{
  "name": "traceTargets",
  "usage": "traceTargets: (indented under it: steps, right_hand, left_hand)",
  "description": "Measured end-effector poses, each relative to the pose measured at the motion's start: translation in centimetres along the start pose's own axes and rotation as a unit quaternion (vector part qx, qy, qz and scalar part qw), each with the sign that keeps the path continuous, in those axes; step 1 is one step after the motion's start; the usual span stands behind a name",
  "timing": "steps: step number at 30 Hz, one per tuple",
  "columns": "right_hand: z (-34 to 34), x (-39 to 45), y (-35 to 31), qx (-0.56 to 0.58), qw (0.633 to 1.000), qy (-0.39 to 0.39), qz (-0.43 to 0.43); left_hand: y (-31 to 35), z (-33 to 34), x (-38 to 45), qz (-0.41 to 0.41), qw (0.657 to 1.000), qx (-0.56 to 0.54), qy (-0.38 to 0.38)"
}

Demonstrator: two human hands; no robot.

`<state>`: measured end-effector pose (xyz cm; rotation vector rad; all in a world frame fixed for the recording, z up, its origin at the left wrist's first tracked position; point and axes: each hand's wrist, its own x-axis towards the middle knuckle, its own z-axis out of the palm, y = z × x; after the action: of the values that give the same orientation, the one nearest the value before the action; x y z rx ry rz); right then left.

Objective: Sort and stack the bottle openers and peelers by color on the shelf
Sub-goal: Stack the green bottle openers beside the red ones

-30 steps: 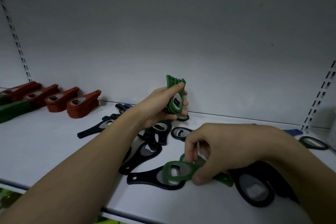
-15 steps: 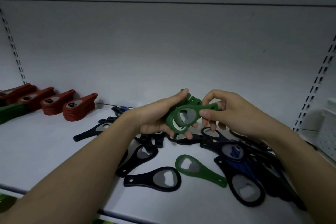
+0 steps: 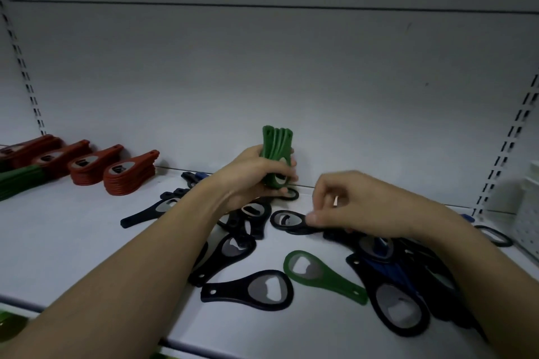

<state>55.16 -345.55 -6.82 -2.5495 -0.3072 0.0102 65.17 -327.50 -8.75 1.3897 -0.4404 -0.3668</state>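
Fingers of my left hand (image 3: 256,175) are curled around a bundle of green openers (image 3: 277,154), which I hold upright, handles up, above the back of the shelf (image 3: 73,242). My right hand (image 3: 358,207) hangs just beside it, low over the loose pile; its fingers (image 3: 319,198) are bent down and the thumb lies against the rim of a dark opener (image 3: 287,220). Whether the thumb and fingers really pinch that opener or only touch it, I cannot tell, because the hand hides the contact.

Below the right fingers, toward me, one single green opener (image 3: 320,274) lies flat on the shelf, apart from the bundle. Around it lie many dark openers (image 3: 259,291), black and some blue, crossed over each other without order, under and between both wrists.

Far to the left of my left fingers stand four red stacks (image 3: 128,175) in a row near the back wall, and at the very edge a low green stack (image 3: 20,181) lies beside them.

I judge the task is about halfway: red looks finished, green is nearly collected, with at least this one piece left to add to the bundle, and the bundle must then go to the green stack. The dark ones are not sorted yet. I cannot make out any peeler for sure.
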Motion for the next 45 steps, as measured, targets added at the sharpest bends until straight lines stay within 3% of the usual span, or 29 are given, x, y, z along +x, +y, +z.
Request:
traceTargets:
  steps: [2, 4, 8, 11, 16, 20, 26, 31, 37, 42, 45]
  right_hand:
    - [0.4, -0.7, -1.0, -0.058, 0.993, -0.103, 0.011]
    - [0.8, -1.1, -1.7, -0.111, 0.981, -0.154, 0.032]
    - [1.1, -1.3, -2.1, -0.159, 0.974, -0.159, 0.042]
    - [1.2, -1.1, -1.9, -0.115, 0.981, -0.156, 0.012]
    - [1.2, -0.4, -1.5, -0.002, 0.993, -0.102, -0.052]
    - [0.9, 0.1, -0.7, 0.120, 0.989, -0.030, -0.077]
    - [-0.2, 1.1, 1.1, 0.101, 0.977, 0.162, -0.096]
    - [0.6, 1.6, 0.8, 0.143, 0.950, 0.269, -0.066]
    - [1.5, 1.9, 0.1, 0.298, 0.927, 0.228, -0.019]
    - [1.7, 2.1, 0.2, 0.385, 0.890, 0.243, -0.040]
    - [1.9, 2.1, 0.6, 0.407, 0.876, 0.254, -0.050]
  left_hand:
    - [0.1, -0.1, 0.2, -0.007, 0.999, -0.049, 0.019]
    - [0.2, -0.2, 0.3, -0.014, 0.996, -0.083, 0.037]
    - [0.4, -0.3, 0.3, -0.018, 0.991, -0.123, 0.058]
    - [0.6, -0.2, 0.1, -0.033, 0.988, -0.137, 0.059]
    - [0.6, 0.0, -0.3, -0.054, 0.997, -0.046, 0.039]
    - [0.8, 0.2, -0.9, -0.083, 0.996, 0.000, -0.023]
    - [1.1, 1.0, -1.9, -0.104, 0.977, 0.083, -0.166]
    - [0.9, 1.3, -1.9, -0.057, 0.976, 0.081, -0.194]
    - [0.6, 1.5, -1.0, 0.009, 0.986, 0.097, -0.139]
    - [1.0, 1.5, -1.1, -0.001, 0.986, 0.022, -0.167]
    - [0.9, 1.7, -1.2, -0.004, 0.984, 0.040, -0.174]
